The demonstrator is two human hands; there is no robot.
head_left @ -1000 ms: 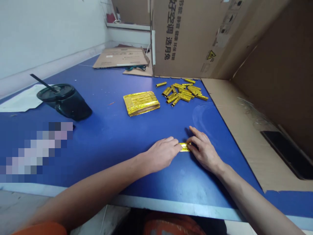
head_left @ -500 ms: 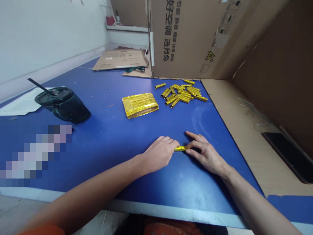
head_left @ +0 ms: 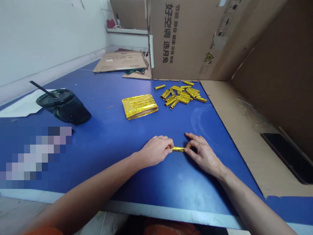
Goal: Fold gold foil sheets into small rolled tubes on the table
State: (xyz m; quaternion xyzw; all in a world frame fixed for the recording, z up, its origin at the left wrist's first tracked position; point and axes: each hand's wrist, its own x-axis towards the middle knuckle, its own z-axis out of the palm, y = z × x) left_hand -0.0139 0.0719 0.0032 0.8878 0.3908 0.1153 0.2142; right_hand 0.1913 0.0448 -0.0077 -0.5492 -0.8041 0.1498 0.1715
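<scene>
A narrow folded strip of gold foil paper (head_left: 178, 149) lies low over the blue table between my hands. My left hand (head_left: 156, 150) is closed, pinching the strip's left end with its thumb and fingers. At the right end, the thumb and index finger of my right hand (head_left: 201, 151) grip it, while the other fingers stretch forward. Beyond my hands lies a stack of flat gold foil paper sheets (head_left: 140, 106). Several folded gold strips (head_left: 183, 94) form a loose pile at the back right.
A dark lidded mug (head_left: 70, 106) with a straw stands at the left by a white sheet (head_left: 22, 106). Cardboard (head_left: 190, 42) walls the back and right. A black phone (head_left: 287, 156) lies on cardboard at right. Flat cardboard (head_left: 121, 62) rests at the back left.
My left hand has shifted slightly left along the strip, its thumb now showing. My right hand has moved a little left too, still at the right end.
</scene>
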